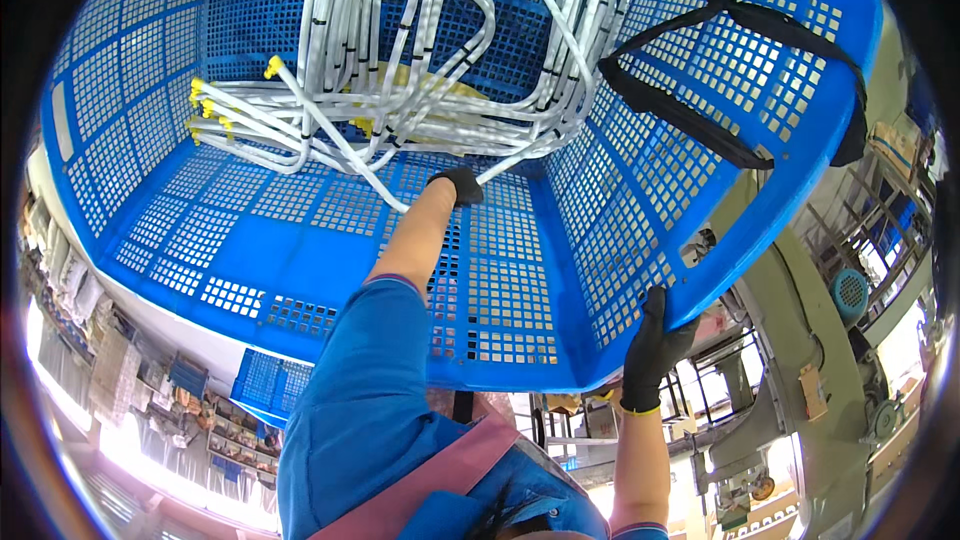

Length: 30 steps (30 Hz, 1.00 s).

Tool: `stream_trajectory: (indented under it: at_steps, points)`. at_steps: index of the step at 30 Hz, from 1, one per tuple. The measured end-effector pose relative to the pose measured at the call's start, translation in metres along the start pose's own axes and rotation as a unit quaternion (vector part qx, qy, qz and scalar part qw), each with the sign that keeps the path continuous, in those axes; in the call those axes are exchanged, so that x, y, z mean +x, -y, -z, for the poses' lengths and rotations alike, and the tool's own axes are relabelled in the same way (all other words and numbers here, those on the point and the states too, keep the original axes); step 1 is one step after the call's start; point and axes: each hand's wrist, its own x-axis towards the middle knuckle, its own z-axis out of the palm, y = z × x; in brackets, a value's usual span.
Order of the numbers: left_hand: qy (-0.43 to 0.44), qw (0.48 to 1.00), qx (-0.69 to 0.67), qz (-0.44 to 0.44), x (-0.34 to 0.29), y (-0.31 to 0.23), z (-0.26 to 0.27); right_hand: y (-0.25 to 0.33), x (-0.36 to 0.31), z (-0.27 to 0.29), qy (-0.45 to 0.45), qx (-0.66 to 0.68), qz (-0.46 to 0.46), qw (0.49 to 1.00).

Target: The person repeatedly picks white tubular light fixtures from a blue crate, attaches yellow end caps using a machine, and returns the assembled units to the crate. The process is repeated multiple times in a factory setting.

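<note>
A large blue plastic crate with latticed walls stands tilted in front of me. Inside it lies a stack of bent whitish tubes, some with yellow end caps and black marks along their length. My left hand, in a black glove, reaches into the crate and is closed around one bent tube; my forearm hides part of that tube. My right hand, gloved in black with a yellow cuff, grips the crate's right rim, thumb up, fingers partly hidden.
A black strap hangs looped over the crate's right wall, near a handle slot. Green machinery and a round teal motor stand to the right. Shelves with small goods are at the lower left, beside another blue crate.
</note>
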Motion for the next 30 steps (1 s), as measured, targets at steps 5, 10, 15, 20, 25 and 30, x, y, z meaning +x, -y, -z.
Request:
stream_trajectory:
  at_steps: [5, 10, 15, 20, 25, 30]
  points:
    - [-0.292, 0.932, -0.185, -0.109, -0.058, -0.027, -0.049, 0.001, -0.001, 0.002, 0.004, 0.005, -0.006, 1.000]
    - [-0.369, 0.895, -0.218, -0.126, -0.107, -0.051, -0.039, 0.003, -0.002, 0.000, 0.022, 0.038, -0.001, 0.999]
    - [-0.388, 0.871, -0.204, -0.221, -0.163, -0.073, -0.053, 0.000, -0.001, 0.001, 0.017, 0.015, 0.013, 1.000]
    - [-0.493, 0.772, -0.254, -0.312, -0.195, -0.099, -0.043, -0.001, 0.000, 0.004, 0.022, -0.042, 0.050, 0.998]
    - [-0.654, 0.682, -0.317, -0.076, -0.132, -0.072, 0.054, -0.004, 0.001, 0.002, 0.006, -0.042, 0.027, 0.999]
    - [-0.746, 0.655, -0.027, 0.119, -0.052, 0.011, 0.163, -0.009, 0.001, 0.002, 0.002, 0.014, -0.023, 1.000]
